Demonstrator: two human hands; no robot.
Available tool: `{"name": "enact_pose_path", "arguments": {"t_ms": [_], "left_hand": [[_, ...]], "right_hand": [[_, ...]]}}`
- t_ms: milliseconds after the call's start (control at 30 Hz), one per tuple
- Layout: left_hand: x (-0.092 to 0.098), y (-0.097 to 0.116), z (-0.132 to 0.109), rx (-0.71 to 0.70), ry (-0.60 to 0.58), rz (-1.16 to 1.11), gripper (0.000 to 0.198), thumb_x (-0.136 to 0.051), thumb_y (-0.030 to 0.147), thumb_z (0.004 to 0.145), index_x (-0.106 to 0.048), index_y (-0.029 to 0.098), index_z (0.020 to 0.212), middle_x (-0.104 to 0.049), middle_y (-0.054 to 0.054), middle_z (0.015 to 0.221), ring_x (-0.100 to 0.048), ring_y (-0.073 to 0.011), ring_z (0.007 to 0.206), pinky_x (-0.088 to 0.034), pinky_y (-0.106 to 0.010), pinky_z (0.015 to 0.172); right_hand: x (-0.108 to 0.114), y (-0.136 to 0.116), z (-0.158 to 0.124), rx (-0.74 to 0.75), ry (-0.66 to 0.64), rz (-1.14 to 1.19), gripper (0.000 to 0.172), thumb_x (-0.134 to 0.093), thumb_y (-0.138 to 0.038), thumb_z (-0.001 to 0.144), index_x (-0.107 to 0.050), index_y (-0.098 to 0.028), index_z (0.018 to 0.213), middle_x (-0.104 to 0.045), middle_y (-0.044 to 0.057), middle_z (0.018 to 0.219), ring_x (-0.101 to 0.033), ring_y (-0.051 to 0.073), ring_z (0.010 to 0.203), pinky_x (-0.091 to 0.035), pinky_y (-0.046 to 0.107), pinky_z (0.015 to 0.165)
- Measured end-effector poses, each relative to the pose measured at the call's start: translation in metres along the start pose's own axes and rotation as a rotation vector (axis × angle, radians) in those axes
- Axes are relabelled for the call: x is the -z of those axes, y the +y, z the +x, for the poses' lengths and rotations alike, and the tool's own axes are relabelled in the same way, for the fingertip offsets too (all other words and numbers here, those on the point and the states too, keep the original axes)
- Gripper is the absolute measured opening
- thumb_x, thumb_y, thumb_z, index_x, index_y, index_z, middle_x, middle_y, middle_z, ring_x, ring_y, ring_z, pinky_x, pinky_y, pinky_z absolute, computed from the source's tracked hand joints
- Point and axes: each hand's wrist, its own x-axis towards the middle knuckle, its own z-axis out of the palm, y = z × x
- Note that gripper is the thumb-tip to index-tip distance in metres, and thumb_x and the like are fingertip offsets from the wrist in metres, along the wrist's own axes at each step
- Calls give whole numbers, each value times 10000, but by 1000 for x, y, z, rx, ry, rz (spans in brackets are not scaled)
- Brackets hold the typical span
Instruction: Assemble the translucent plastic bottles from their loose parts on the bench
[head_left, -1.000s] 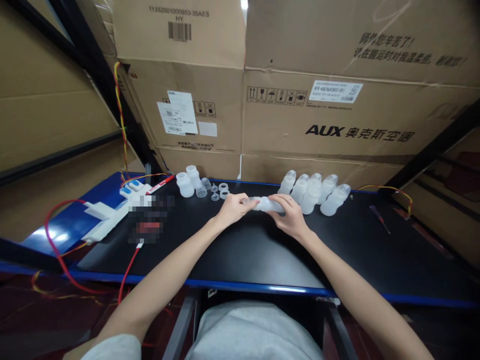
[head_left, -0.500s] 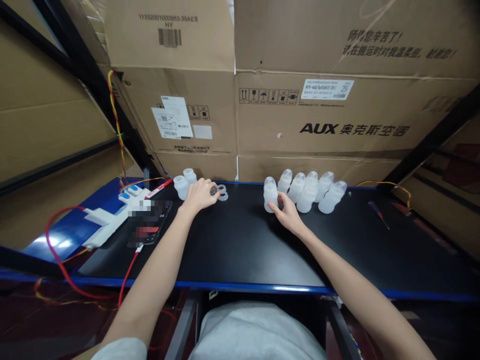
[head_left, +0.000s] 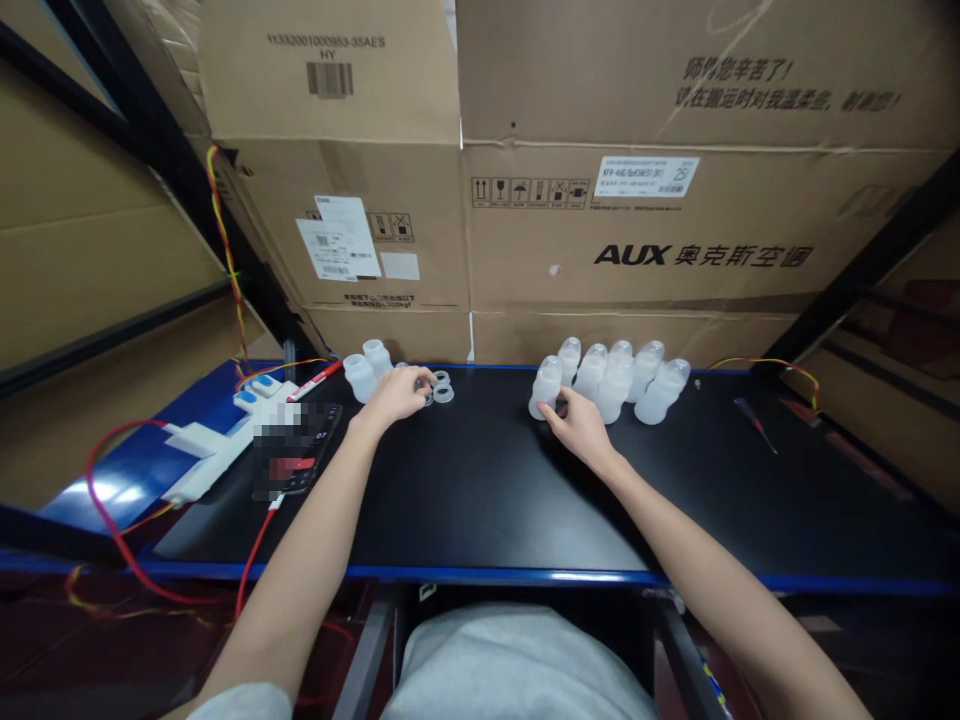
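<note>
My right hand [head_left: 579, 428] grips the lower part of a frosted white baby bottle [head_left: 546, 385] with a clear domed cap, standing at the left end of a cluster of similar capped bottles [head_left: 615, 388]. Over on the left, my left hand [head_left: 401, 395] reaches among several clear rings [head_left: 443, 394] lying on the black tabletop. Its fingers are curled and closed, and whatever is between the tips is hidden. Behind that hand stand two bottles without caps [head_left: 360, 378], partly covered by it.
A phone [head_left: 296, 450] on a red cable and a white power strip [head_left: 217, 450] lie at the left. A red marker [head_left: 322, 374] rests near the back edge. A small screwdriver [head_left: 756, 425] lies at the right. A cardboard wall [head_left: 540, 290] closes off the back.
The bottle in my right hand has shifted right, close against the cluster. My left hand has stayed by the rings, its fingertips moving slightly. The view has moved a little.
</note>
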Motion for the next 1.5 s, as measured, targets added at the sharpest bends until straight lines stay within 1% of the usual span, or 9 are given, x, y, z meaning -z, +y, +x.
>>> {"name": "enact_pose_path", "arguments": {"t_ms": [200, 367, 667, 900, 1033, 1200, 1300, 1367, 1500], "left_hand": [[-4, -2, 3, -6, 18, -110, 291, -641, 209, 841, -821, 218, 1070, -796, -63, 907, -689, -213, 798, -462, -304, 740], [-5, -5, 4, 0, 6, -186, 234, -643, 220, 853, -780, 203, 1042, -794, -50, 928, -657, -179, 716, -440, -288, 686], [13, -11, -1, 58, -34, 74, 317, -782, 247, 821, -810, 252, 1137, -797, -53, 995, -698, -239, 851, -466, -332, 788], [17, -18, -3, 102, -104, -1, 383, -815, 223, 781, -793, 241, 1163, -802, -35, 1006, -717, -211, 819, -489, -309, 769], [21, -15, -4, 38, -19, -167, 330, -757, 248, 808, -783, 224, 1135, -809, -35, 960, -733, -203, 820, -521, -308, 776], [11, 15, -6, -61, 39, -514, 386, -789, 393, 812, -767, 171, 1127, -810, -75, 905, -733, -198, 760, -563, -310, 737], [-12, 49, -12, -138, -58, -646, 389, -825, 421, 804, -764, 164, 1090, -810, -70, 863, -738, -186, 733, -577, -298, 722], [-31, 72, -17, -181, -114, -705, 355, -830, 391, 811, -766, 169, 1080, -819, -66, 878, -754, -181, 749, -594, -295, 743], [-63, 100, -29, -225, -157, -843, 354, -838, 405, 839, -753, 162, 1083, -826, -79, 917, -793, -196, 823, -634, -318, 818]], "right_hand": [[9, -4, 0, -51, -11, -129, 311, -677, -500, 1011, -736, -204, 936, -791, 129, 934, -749, 305, 840, -479, 348, 706], [16, -2, 1, -87, -33, -259, 440, -629, -555, 1030, -708, -196, 789, -764, 161, 816, -738, 318, 744, -466, 369, 650], [15, 25, 5, -57, 14, -208, 641, -643, -726, 974, -697, -186, 633, -639, 188, 603, -737, 404, 731, -553, 531, 763], [29, -6, -1, -208, -169, -405, 411, -640, -451, 1031, -795, -112, 856, -751, 233, 817, -780, 406, 889, -555, 459, 818], [35, -18, -3, -206, -233, -509, 427, -568, -440, 1061, -807, -110, 936, -788, 209, 904, -785, 340, 897, -509, 355, 762], [25, -21, -6, 32, -249, -298, 346, -585, -423, 1072, -785, -179, 930, -776, 106, 859, -739, 245, 821, -450, 302, 699], [11, -23, -14, 262, -229, -27, 264, -623, -421, 1067, -742, -212, 1173, -768, 63, 1000, -699, 196, 828, -489, 298, 767], [2, -24, -20, 363, -227, 90, 363, -669, -452, 1046, -677, -220, 1326, -747, 73, 1127, -688, 190, 864, -512, 310, 810], [-10, -25, -25, 439, -267, 146, 343, -736, -431, 1011, -686, -231, 1285, -730, 66, 1131, -687, 199, 911, -516, 323, 828]]}}
